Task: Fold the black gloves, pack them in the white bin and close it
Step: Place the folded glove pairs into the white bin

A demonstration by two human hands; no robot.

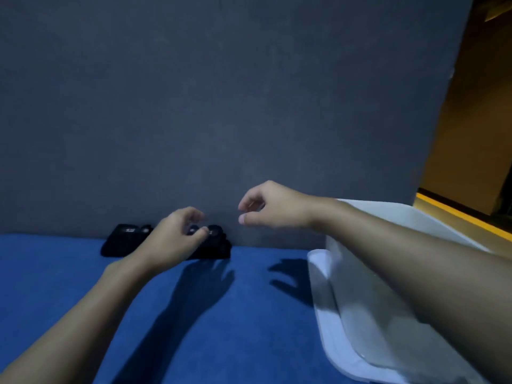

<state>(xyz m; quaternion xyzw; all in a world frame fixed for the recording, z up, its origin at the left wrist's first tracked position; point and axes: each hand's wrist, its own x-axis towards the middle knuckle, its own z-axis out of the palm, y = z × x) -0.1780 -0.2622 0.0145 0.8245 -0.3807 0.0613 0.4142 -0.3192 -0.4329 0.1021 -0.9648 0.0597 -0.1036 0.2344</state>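
Note:
The black gloves point(122, 242) lie in a dark bundle on the blue surface, tight against the grey wall. My left hand point(171, 239) hovers over the bundle's right part with fingers loosely curled; whether a fingertip touches the fabric I cannot tell. My right hand point(268, 207) floats in the air to the right of the gloves, fingers loosely curled, holding nothing. The white bin point(410, 214) stands at the right under my right forearm, and its white lid point(321, 275) leans against its left side.
A blue cloth-covered surface point(69, 273) stretches from the near edge to the grey wall point(221, 106). At the far right, past the wall's end, a dim yellowish area point(476, 120) shows.

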